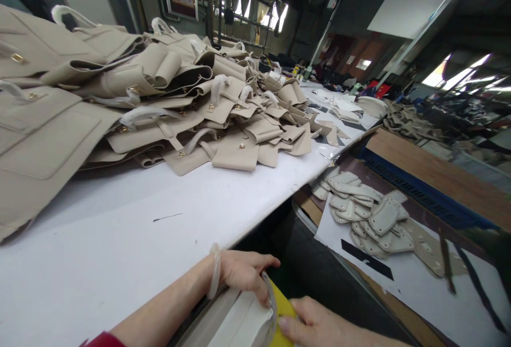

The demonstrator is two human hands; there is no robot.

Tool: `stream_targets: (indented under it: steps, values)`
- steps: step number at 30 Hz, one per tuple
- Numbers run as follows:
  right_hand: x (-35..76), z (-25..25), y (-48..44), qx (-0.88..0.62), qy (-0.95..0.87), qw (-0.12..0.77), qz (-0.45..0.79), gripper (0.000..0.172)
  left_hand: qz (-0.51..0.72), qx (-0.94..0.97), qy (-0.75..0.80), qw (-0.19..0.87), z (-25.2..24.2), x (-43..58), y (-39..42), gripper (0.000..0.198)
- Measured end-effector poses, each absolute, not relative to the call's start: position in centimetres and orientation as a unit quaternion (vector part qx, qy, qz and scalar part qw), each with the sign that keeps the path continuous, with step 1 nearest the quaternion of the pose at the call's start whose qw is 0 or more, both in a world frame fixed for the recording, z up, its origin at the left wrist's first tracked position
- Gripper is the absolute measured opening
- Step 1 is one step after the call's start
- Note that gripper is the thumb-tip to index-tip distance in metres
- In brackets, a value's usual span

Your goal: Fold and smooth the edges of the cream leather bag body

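Observation:
Low in the view, between the table and a dark gap, is a bulky thing with a white inner part, a clear curved rim and a yellow end [282,307]; I cannot make out its kind. My left hand [245,273], with a pale bangle [214,271] at the wrist, grips its clear rim from above, thumb bent over the edge and one finger pointing right. My right hand [315,321] pinches the yellow end from the right, thumb on top. The lower part of the thing is cut off by the frame.
Beige handbag pieces [235,150] with wrapped handles are heaped along the white table [131,240]. At right, a lower surface holds pale stitched leather pieces [383,216], a black strip [367,259] and dark straps [479,288]. A dark bin [319,267] stands below the table edge.

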State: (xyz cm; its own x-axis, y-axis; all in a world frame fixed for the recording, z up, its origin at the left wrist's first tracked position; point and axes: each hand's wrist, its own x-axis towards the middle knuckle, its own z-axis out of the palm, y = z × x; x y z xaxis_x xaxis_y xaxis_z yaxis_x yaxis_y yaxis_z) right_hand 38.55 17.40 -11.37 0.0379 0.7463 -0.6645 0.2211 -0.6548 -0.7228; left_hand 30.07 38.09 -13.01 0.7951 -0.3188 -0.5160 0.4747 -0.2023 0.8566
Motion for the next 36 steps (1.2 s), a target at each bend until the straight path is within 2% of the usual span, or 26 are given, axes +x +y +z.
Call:
stream_targets:
  steps: [5,13,16,20,25,28,32,36]
  values:
    - [37.7,-13.0,17.3,-0.634,-0.343,0.309,0.620,0.069,-0.302,0.675,0.076,0.669,-14.2,30.0,37.9,0.111]
    - [36.3,-14.2,17.9,-0.656,-0.274,0.336,0.618,0.079,-0.259,0.580,0.094,0.767,-15.0,29.5,37.3,0.110]
    - [35.5,-14.9,18.5,-0.651,-0.254,0.360,0.618,0.083,-0.207,0.544,0.101,0.807,-14.6,29.0,37.3,0.102]
    - [34.2,-15.2,18.8,-0.648,-0.257,0.374,0.612,0.087,-0.141,0.569,0.141,0.798,-12.4,26.9,37.6,0.084]
    - [33.8,-15.7,15.5,-0.620,-0.258,0.404,0.622,0.083,-0.045,0.661,0.255,0.704,-10.7,22.4,37.0,0.058]
    - [34.7,-14.9,14.0,-0.660,-0.213,0.460,0.554,0.078,-0.016,0.707,0.287,0.646,-11.2,20.5,35.8,0.056]
    - [35.1,-13.8,15.9,-0.646,-0.078,0.567,0.505,0.075,-0.015,0.712,0.264,0.651,-11.7,20.1,34.3,0.054]
    - [33.5,-15.3,18.8,-0.659,-0.080,0.540,0.518,0.074,0.001,0.711,0.275,0.648,-11.8,20.4,33.4,0.054]
